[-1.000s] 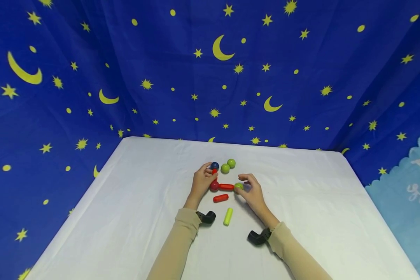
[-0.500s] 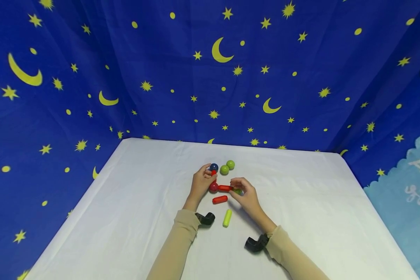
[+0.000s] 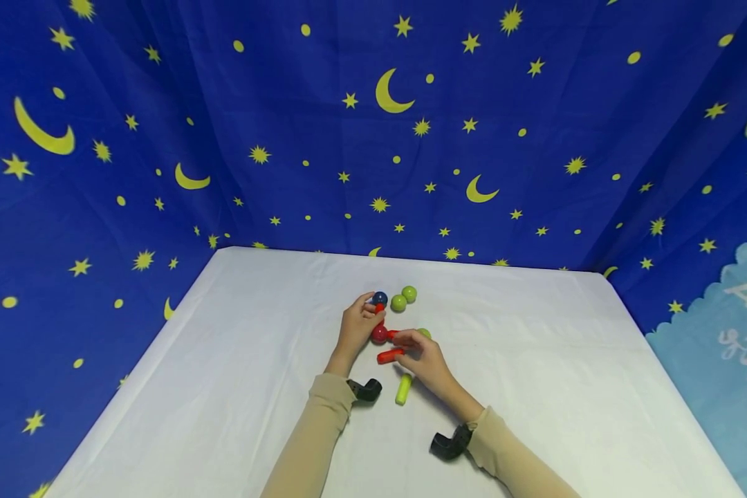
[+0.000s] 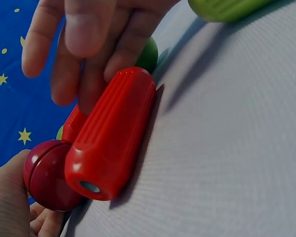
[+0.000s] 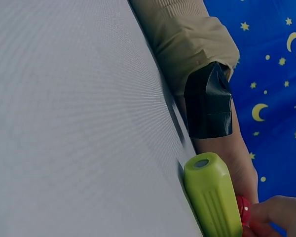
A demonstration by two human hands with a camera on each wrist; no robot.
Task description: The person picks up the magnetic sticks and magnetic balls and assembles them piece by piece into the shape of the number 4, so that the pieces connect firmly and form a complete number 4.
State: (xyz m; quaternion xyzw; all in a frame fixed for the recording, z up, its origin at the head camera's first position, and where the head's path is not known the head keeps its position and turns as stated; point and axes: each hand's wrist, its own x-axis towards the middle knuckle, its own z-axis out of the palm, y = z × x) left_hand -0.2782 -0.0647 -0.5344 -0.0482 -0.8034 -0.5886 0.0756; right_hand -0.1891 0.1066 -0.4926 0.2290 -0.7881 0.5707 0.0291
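My left hand (image 3: 356, 329) grips a red magnetic rod (image 3: 380, 309) that links a blue ball (image 3: 380, 299) to a red ball (image 3: 379, 335). From the red ball a second red rod (image 3: 391, 335) runs right toward a light green ball (image 3: 425, 333); my right hand (image 3: 426, 358) partly covers both. A loose red rod (image 4: 113, 133) lies on the table, the right fingers reaching just over its far end in the left wrist view. Those fingers are loosely bent, not closed round it. A yellow-green rod (image 5: 212, 197) lies nearer me, below the right hand in the head view.
Two light green balls, a nearer one (image 3: 398, 303) and a farther one (image 3: 409, 294), sit beside the blue ball. A white cloth covers the table (image 3: 274, 346). Behind it hangs a blue curtain (image 3: 324, 124) with stars and moons. Black camera mounts (image 3: 451, 443) project from both wrists.
My right hand has left the light green ball at the side rod's end and moved left and nearer me, to the loose red rod. The left hand keeps its grip.
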